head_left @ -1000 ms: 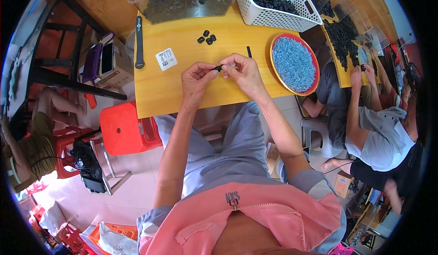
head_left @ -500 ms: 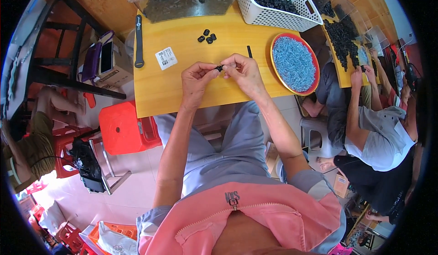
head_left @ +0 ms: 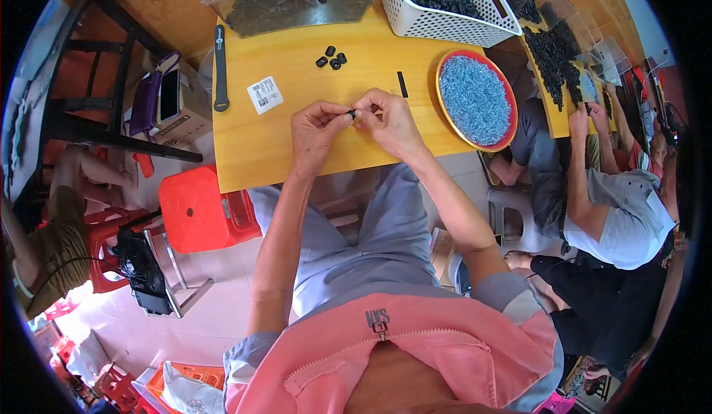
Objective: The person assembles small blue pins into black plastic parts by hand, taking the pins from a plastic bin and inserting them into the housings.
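Observation:
My left hand (head_left: 315,128) and my right hand (head_left: 389,121) meet over the yellow table (head_left: 252,154), both pinching a small black part (head_left: 351,114) between their fingertips. A few finished black parts (head_left: 331,57) lie in a cluster farther back on the table. A thin black stick (head_left: 402,84) lies just beyond my right hand. To the right stands a red round plate (head_left: 512,131) filled with tiny blue-grey pieces.
A clear bin (head_left: 297,2) and a white basket (head_left: 445,2) of black parts stand at the back. A black strap (head_left: 219,69) and a white label card (head_left: 265,94) lie at left. A red stool (head_left: 204,210) stands below the table; other people sit at right.

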The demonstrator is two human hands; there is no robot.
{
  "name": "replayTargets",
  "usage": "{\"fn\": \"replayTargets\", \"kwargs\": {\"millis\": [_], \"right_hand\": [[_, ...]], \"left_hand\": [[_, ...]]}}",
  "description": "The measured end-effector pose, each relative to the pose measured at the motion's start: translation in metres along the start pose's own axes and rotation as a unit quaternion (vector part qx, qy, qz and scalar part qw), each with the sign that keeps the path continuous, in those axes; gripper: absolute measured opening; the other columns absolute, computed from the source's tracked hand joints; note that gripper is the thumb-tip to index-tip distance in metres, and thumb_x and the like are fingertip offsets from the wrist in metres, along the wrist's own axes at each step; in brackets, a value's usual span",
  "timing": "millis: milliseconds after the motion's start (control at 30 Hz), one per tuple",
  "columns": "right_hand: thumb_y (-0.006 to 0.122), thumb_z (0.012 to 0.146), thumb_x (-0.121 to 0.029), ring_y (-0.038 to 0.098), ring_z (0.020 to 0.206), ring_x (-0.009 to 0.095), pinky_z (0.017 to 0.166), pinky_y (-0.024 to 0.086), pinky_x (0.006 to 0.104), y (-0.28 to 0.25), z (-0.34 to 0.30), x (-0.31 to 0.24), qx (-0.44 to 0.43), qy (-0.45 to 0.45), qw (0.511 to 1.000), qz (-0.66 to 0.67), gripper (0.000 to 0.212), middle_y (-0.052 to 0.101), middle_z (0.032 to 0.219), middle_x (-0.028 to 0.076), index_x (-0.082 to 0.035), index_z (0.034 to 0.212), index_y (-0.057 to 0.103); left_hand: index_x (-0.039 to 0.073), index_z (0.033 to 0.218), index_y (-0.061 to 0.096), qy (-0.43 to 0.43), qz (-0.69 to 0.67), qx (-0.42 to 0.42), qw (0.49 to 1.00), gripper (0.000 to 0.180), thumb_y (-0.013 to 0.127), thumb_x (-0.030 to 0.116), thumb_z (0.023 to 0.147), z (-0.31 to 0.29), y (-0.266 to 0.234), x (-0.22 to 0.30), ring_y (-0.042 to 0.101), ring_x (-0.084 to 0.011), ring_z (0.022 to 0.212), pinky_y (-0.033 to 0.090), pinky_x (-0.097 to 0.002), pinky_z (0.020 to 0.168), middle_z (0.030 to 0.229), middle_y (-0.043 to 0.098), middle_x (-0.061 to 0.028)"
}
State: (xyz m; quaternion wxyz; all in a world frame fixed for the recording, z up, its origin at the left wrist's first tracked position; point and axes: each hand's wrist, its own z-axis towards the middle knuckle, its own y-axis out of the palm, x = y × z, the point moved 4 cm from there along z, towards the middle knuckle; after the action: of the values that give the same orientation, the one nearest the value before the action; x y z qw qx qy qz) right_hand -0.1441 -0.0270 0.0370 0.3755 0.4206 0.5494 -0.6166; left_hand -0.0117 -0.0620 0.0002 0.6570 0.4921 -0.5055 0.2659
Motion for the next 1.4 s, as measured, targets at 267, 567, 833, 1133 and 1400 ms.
{"fn": "replayTargets", "kwargs": {"millis": [267, 567, 833, 1133, 1400], "right_hand": [[0.054, 0.07, 0.005, 0.057, 0.057, 0.022, 0.053, 0.043, 0.0328, 0.0, 0.005, 0.0, 0.037, -0.033, 0.998, -0.024, 0.003, 0.057, 0.063, 0.014, 0.003, 0.071, 0.056], [0.053, 0.071, 0.008, 0.058, 0.062, 0.021, 0.057, 0.045, 0.0298, 0.003, 0.005, 0.0, 0.078, -0.097, 0.985, -0.119, 0.008, 0.058, 0.068, 0.013, 0.005, 0.078, 0.056], [0.056, 0.066, 0.005, 0.054, 0.073, 0.034, 0.063, 0.045, 0.0394, 0.018, -0.008, -0.003, 0.153, -0.101, 0.975, -0.124, 0.019, 0.052, 0.08, 0.018, 0.004, 0.086, 0.056], [0.062, 0.062, 0.007, 0.055, 0.072, 0.03, 0.062, 0.045, 0.036, 0.028, -0.006, 0.014, 0.237, -0.065, 0.967, -0.066, 0.026, 0.053, 0.079, 0.015, 0.003, 0.087, 0.057], [0.062, 0.062, 0.007, 0.054, 0.076, 0.034, 0.065, 0.045, 0.0382, 0.026, -0.01, 0.013, 0.255, -0.126, 0.952, -0.11, 0.03, 0.052, 0.08, 0.017, 0.004, 0.092, 0.057]], "left_hand": [[-0.001, 0.082, 0.06, -0.004, 0.004, 0.006, 1.0, 0.01, 0.064, -0.003, 0.073, 0.004, 0.0, -0.005, 0.058, -0.0094, 0.07, 0.046, -0.0202, 0.067, 0.078, 0.063, -0.0059], [0.0, 0.083, 0.058, 0.02, 0.053, 0.039, 0.998, 0.01, 0.061, -0.006, 0.074, 0.005, 0.01, -0.007, 0.056, -0.0072, 0.069, 0.045, -0.0194, 0.065, 0.077, 0.06, -0.0024], [0.001, 0.077, 0.057, 0.049, 0.111, 0.137, 0.983, 0.011, 0.062, -0.007, 0.071, 0.009, 0.009, -0.012, 0.055, -0.0066, 0.064, 0.045, -0.0187, 0.059, 0.072, 0.059, -0.002], [-0.001, 0.075, 0.058, 0.032, 0.144, 0.179, 0.973, 0.007, 0.061, -0.006, 0.072, 0.011, 0.014, -0.009, 0.056, -0.0078, 0.063, 0.046, -0.0201, 0.059, 0.069, 0.06, -0.0032], [-0.003, 0.087, 0.062, 0.008, 0.165, 0.123, 0.979, 0.01, 0.06, -0.001, 0.078, 0.012, 0.005, -0.011, 0.057, -0.0089, 0.069, 0.047, -0.0203, 0.063, 0.078, 0.062, -0.0046]]}}
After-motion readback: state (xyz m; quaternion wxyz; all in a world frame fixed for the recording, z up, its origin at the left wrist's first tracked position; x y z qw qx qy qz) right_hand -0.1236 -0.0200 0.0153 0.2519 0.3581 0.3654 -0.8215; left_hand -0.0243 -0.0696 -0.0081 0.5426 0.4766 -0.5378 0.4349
